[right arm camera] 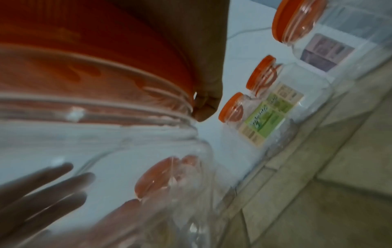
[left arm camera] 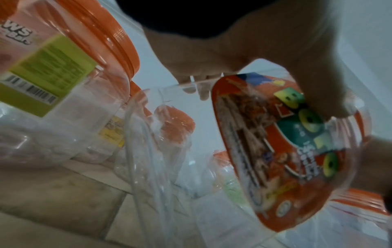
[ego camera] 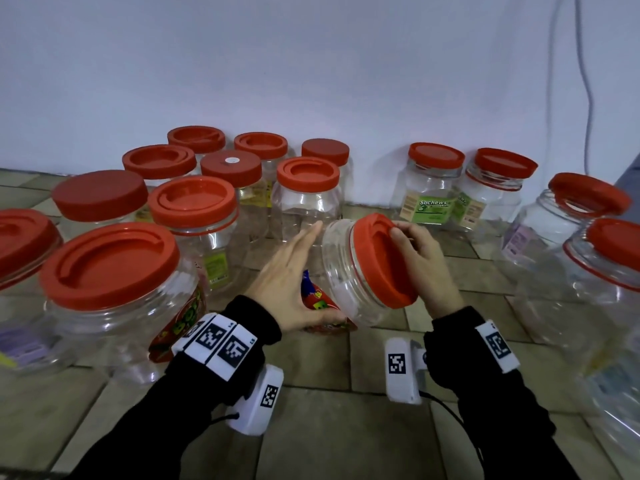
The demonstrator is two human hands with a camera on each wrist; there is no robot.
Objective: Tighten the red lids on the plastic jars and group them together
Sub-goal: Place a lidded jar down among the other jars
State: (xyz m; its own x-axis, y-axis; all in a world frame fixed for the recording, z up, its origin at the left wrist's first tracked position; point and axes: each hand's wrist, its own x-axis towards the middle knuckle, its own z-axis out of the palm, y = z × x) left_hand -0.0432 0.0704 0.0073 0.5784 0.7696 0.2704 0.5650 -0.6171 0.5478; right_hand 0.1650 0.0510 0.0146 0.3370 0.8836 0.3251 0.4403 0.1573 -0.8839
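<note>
While a person's right hand [ego camera: 420, 261] is curling its fingers around the red lid [ego camera: 381, 261] of a tilted clear jar [ego camera: 341, 271], held above the tiled floor [ego camera: 329, 438], the left hand [ego camera: 294, 282] is pressing straight fingers against the jar's side. A cluster of lidded jars [ego camera: 194, 202] is crowding the left; the green-labelled jar [ego camera: 429, 188] and others are standing apart along the wall [ego camera: 311, 64], right.

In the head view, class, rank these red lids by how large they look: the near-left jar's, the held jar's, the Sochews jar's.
1. Near-left jar's lid, though it sits closest to the camera.
2. Held jar's lid, tilted edge-on.
3. Sochews jar's lid, farthest back.
</note>
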